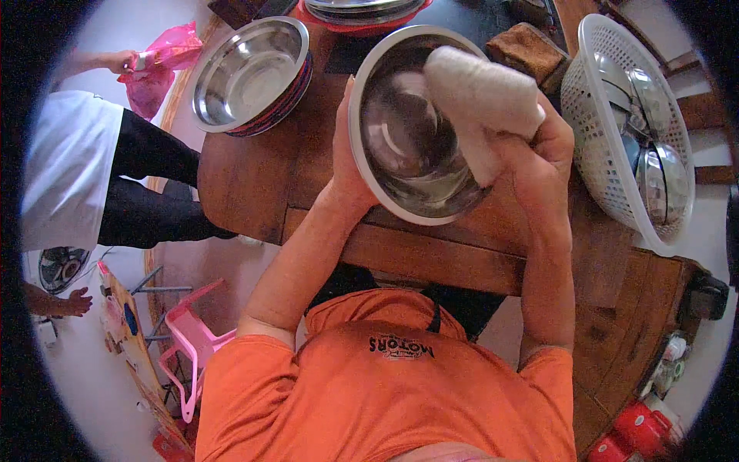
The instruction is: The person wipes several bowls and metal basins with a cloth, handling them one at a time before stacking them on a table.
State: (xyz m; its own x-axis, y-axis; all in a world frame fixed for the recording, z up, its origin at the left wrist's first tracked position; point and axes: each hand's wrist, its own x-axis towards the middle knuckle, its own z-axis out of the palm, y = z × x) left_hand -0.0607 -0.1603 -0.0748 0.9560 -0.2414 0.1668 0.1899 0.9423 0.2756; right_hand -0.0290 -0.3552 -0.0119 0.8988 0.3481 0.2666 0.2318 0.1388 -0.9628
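A shiny steel bowl (408, 138) is tilted toward me over the wooden table (254, 185). My left hand (344, 165) grips its left rim from behind. My right hand (539, 158) holds a rolled white cloth (481, 100) that presses into the bowl's upper right inside wall. Both forearms rise from my orange shirt at the bottom.
A second steel bowl (250, 73) stands at the table's far left. A white plastic basket (608, 146) with steel lids sits on the right. A brown cloth (527, 50) lies behind it. Another person in a white top (69, 162) stands left, holding a pink bag (158, 65). A pink chair (188, 339) is below.
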